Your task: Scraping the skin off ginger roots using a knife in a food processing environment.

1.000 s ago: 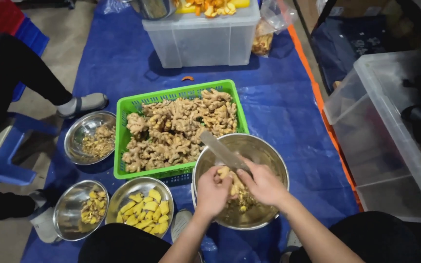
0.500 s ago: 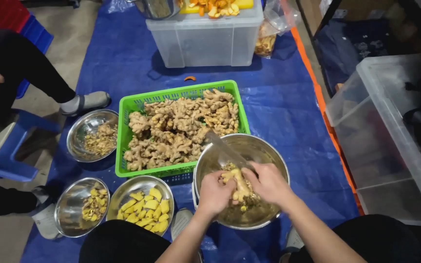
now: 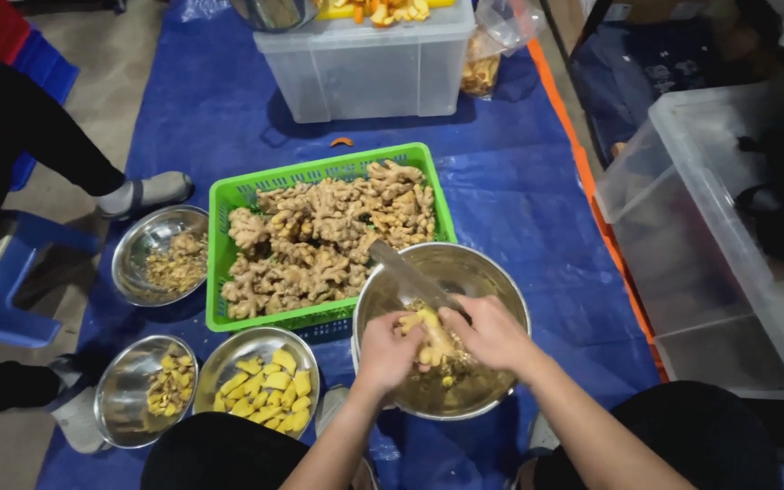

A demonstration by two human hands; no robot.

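Head view: left hand (image 3: 386, 352) grips ginger piece (image 3: 432, 338) over steel bowl (image 3: 492, 272); right hand (image 3: 492, 333) closed on knife (image 3: 410, 277). Green basket (image 3: 229, 195) of ginger touches the bowl's left rim.

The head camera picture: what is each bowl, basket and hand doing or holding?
Green plastic basket: heaped with unpeeled ginger.
Large steel bowl: catching peelings.
Left hand: gripping a ginger piece.
Right hand: holding a knife against it.
Middle steel bowl: holds yellow peeled chunks.
Two left steel bowls: partly filled with scraps.
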